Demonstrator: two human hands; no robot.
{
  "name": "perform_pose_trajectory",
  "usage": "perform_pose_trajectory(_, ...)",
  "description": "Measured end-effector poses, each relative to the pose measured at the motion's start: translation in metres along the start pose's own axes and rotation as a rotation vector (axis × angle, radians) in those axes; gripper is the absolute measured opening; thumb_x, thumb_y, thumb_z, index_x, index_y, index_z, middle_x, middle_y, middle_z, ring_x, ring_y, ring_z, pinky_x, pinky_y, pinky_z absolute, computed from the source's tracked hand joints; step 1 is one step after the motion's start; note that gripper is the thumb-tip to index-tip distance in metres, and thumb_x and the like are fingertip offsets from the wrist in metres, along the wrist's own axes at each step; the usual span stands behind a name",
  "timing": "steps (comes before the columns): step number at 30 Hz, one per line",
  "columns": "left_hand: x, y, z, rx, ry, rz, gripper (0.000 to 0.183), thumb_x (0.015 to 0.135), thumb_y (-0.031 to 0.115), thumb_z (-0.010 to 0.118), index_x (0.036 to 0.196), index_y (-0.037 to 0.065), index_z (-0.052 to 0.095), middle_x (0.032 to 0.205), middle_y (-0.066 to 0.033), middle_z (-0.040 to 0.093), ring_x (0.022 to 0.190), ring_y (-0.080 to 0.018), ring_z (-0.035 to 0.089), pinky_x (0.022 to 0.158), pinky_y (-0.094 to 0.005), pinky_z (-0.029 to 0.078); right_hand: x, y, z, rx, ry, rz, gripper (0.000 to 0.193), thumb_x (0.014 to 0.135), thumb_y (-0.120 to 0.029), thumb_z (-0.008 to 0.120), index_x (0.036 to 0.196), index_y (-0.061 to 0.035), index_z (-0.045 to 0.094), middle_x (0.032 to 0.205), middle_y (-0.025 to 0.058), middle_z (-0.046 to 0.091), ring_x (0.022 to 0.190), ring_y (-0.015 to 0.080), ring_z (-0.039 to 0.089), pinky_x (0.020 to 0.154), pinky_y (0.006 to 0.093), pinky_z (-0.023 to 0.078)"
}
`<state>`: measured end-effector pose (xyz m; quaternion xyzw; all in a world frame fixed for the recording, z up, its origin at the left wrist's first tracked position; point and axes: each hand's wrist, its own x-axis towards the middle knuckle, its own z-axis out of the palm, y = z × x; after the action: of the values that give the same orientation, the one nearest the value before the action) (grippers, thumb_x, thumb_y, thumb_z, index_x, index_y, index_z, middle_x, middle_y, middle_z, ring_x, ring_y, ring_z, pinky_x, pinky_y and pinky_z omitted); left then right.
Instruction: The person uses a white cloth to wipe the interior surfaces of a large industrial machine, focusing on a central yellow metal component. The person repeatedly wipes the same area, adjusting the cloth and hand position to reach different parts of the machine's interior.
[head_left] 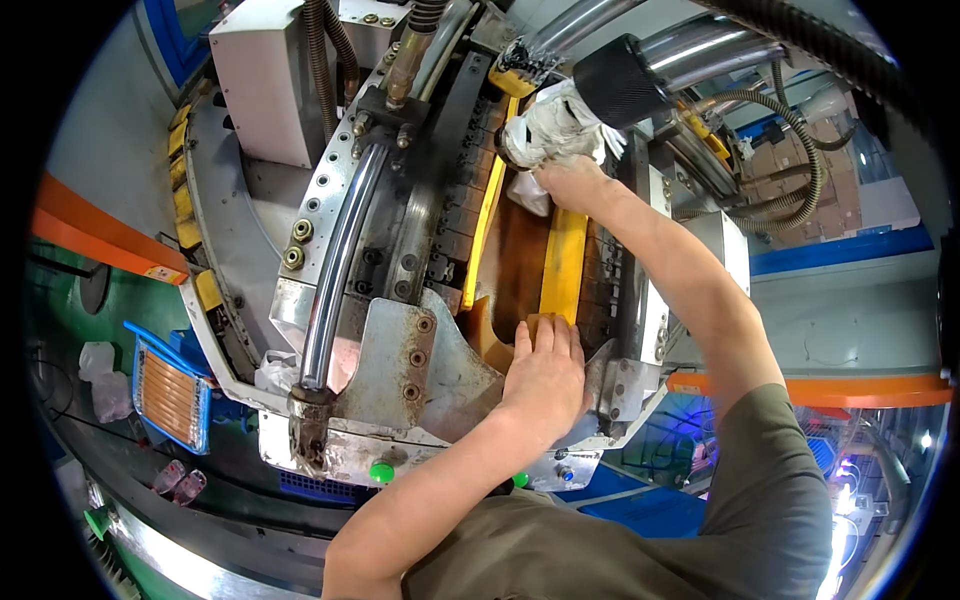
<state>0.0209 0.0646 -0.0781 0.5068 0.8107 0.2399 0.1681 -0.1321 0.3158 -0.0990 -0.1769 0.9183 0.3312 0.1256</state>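
My left hand (545, 375) lies with fingers stretched out over the near end of a yellow bar (564, 268) inside the machine. Farther in, my right hand (578, 186) is closed on a crumpled white cloth (530, 194), its fingertips partly hidden. The cloth sits in the brown trough (522, 250) between that bar and a second, thinner yellow strip (486, 232). Just beyond my right hand, the end of a thick rod is covered in a white, dirty wrapping (555, 125). Whether that wrapping and the cloth are one piece, I cannot tell.
A black knurled collar (620, 82) on a shiny cylinder hangs close above my right hand. A chrome rod (343, 265) runs along the left side. Metal end plates (388, 350) flank the near opening. A blue crate (170, 390) stands on the floor at left.
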Motion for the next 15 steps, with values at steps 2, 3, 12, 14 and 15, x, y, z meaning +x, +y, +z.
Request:
perform_pose_trajectory(2, 0.001, 0.001, 0.003, -0.017, 0.001, -0.019, 0.075, 0.079, 0.038, 0.064, 0.133, -0.009, 0.041, 0.135, -0.0227, 0.043, 0.130, -0.0342, 0.034, 0.110, -0.0490, 0.026, 0.006, -0.003, 0.002, 0.005, -0.116, 0.032, 0.018, 0.084, -0.015, 0.054, 0.097, -0.0163, 0.066, 0.093, 0.0028, 0.069, 0.081, 0.0191, 0.069, 0.072, 0.0392, 0.050)
perform_pose_trajectory(3, 0.001, 0.001, 0.003, -0.029, 0.005, -0.033, 0.076, 0.079, 0.038, 0.065, 0.133, -0.009, 0.041, 0.135, -0.0226, 0.043, 0.130, -0.0345, 0.034, 0.109, -0.0487, 0.026, 0.007, -0.004, 0.000, 0.006, -0.229, 0.070, 0.017, 0.084, -0.015, 0.054, 0.096, -0.0168, 0.067, 0.095, 0.0017, 0.069, 0.082, 0.0181, 0.069, 0.072, 0.0388, 0.050)
perform_pose_trajectory(12, 0.002, 0.001, -0.003, 0.003, -0.097, -0.034, 0.078, 0.085, 0.045, 0.058, 0.139, -0.006, 0.036, 0.143, -0.0204, 0.037, 0.134, -0.0330, 0.030, 0.111, -0.0495, 0.023, -0.033, -0.042, -0.041, 0.396, -0.375, -0.006, 0.016, 0.079, -0.014, 0.058, 0.088, -0.0080, 0.070, 0.083, 0.0119, 0.069, 0.083, 0.0286, 0.067, 0.073, 0.0406, 0.051)
perform_pose_trajectory(14, 0.003, 0.000, 0.000, -0.022, -0.110, -0.042, 0.078, 0.084, 0.044, 0.058, 0.139, -0.007, 0.035, 0.142, -0.0211, 0.037, 0.134, -0.0326, 0.030, 0.111, -0.0488, 0.023, -0.049, -0.055, -0.059, 0.608, -0.525, -0.192, 0.025, 0.076, -0.006, 0.054, 0.097, -0.0071, 0.068, 0.083, 0.0155, 0.067, 0.085, 0.0323, 0.066, 0.078, 0.0415, 0.051)
perform_pose_trajectory(15, 0.004, -0.001, 0.000, -0.045, -0.121, -0.045, 0.079, 0.084, 0.044, 0.059, 0.138, -0.008, 0.035, 0.141, -0.0218, 0.036, 0.134, -0.0322, 0.030, 0.111, -0.0481, 0.023, -0.058, -0.062, -0.072, 0.761, -0.612, -0.280, 0.030, 0.075, -0.002, 0.053, 0.100, -0.0076, 0.068, 0.084, 0.0174, 0.067, 0.086, 0.0326, 0.066, 0.078, 0.0425, 0.051)
